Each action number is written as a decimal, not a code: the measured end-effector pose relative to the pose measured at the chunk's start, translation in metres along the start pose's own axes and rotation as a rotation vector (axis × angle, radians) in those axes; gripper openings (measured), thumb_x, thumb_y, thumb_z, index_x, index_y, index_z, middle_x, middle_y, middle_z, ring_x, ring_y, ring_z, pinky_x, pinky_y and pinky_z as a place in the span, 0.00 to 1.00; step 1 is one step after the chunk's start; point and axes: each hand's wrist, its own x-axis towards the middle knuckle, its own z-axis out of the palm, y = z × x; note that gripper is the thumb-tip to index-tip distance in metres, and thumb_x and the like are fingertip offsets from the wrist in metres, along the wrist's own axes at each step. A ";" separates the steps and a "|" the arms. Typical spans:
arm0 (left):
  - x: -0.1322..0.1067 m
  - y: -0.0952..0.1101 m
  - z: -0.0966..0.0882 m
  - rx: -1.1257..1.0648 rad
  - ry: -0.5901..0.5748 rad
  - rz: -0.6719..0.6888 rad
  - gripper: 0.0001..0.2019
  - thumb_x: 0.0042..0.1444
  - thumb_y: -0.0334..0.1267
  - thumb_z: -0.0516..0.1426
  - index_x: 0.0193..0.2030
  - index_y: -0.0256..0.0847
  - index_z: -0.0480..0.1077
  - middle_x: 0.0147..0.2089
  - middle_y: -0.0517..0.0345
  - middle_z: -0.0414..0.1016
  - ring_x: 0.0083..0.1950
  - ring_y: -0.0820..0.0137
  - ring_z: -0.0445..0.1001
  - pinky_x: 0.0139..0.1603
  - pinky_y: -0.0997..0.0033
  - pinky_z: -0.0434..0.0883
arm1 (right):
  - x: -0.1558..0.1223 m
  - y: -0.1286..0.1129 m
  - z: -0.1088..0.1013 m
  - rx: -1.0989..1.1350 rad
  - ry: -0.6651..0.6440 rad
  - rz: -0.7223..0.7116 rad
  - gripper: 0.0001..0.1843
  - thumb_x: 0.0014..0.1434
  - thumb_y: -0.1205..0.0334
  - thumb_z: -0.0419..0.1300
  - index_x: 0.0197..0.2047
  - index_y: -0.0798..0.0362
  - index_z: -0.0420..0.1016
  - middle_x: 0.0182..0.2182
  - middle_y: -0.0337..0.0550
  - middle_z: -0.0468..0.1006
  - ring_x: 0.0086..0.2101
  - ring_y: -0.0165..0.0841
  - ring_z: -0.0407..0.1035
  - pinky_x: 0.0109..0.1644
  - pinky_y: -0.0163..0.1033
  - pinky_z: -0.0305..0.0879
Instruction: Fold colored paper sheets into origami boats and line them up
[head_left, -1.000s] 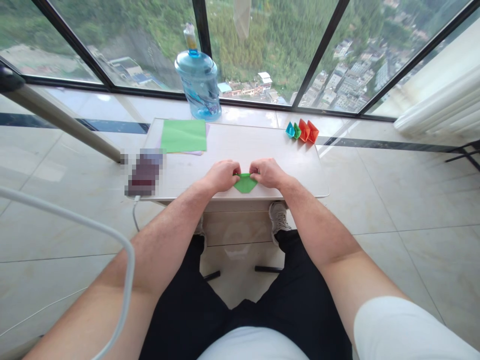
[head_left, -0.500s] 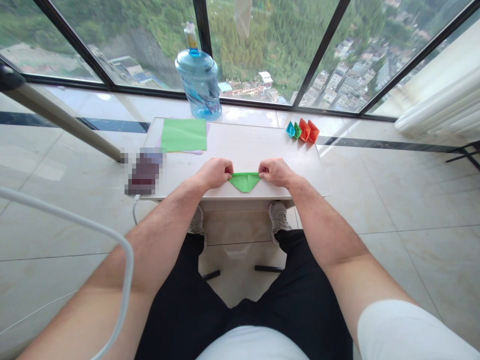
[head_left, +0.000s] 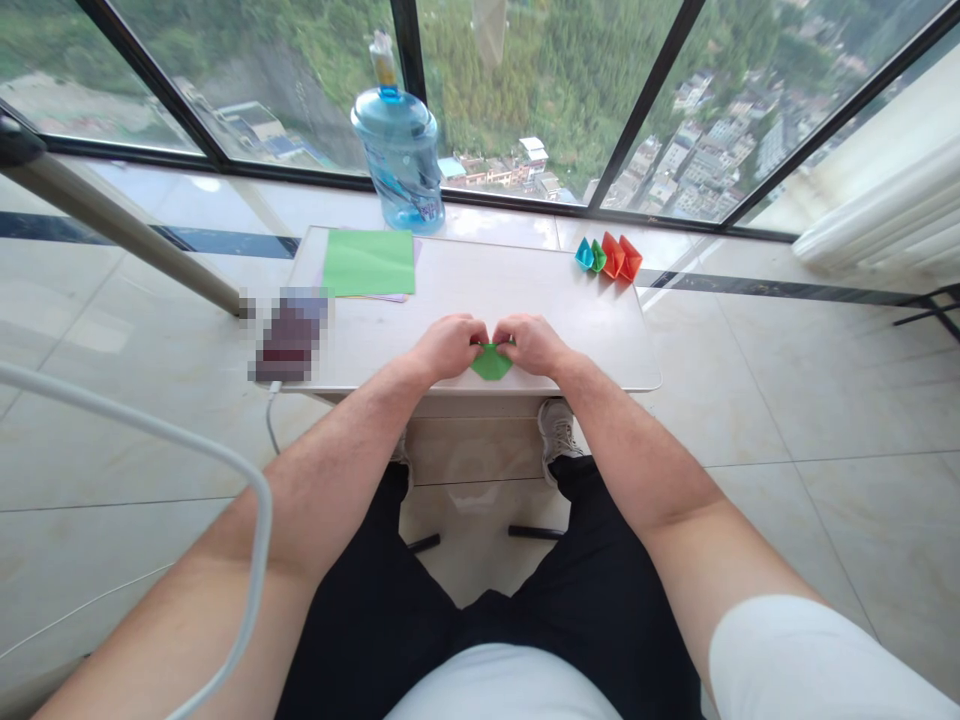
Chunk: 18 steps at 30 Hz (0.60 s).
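A small folded green paper (head_left: 491, 363) lies near the front edge of a low pale table (head_left: 465, 300). My left hand (head_left: 448, 345) pinches its left side and my right hand (head_left: 531, 343) pinches its right side, fingers curled and nearly touching above it. Most of the paper is hidden under the fingers; only a pointed lower part shows.
A stack of flat sheets with a green one on top (head_left: 368, 263) lies at the table's back left. Several folded paper boats (head_left: 609, 257) stand at the back right. A blue water jug (head_left: 400, 150) stands by the window. A blurred dark object (head_left: 287, 337) sits at the left edge; a white cable (head_left: 247, 500) curves on the left.
Half a second ago my hands were apart with the green paper stretched wide between them; now they have come together and the paper is pushed into a smaller shape.
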 end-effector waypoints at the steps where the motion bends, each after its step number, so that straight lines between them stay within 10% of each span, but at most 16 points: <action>1: -0.001 -0.002 0.000 -0.010 0.009 0.006 0.11 0.53 0.34 0.57 0.39 0.41 0.81 0.38 0.53 0.78 0.44 0.62 0.76 0.51 0.65 0.72 | -0.001 0.001 0.000 0.011 0.005 0.002 0.08 0.58 0.68 0.62 0.38 0.50 0.82 0.38 0.41 0.82 0.42 0.35 0.72 0.51 0.38 0.62; 18: -0.011 -0.009 0.007 0.037 0.074 0.110 0.15 0.60 0.34 0.53 0.42 0.43 0.83 0.43 0.49 0.79 0.50 0.60 0.75 0.57 0.60 0.72 | -0.011 0.011 0.009 -0.006 0.107 -0.036 0.07 0.62 0.67 0.61 0.34 0.52 0.81 0.37 0.45 0.79 0.41 0.36 0.69 0.49 0.38 0.61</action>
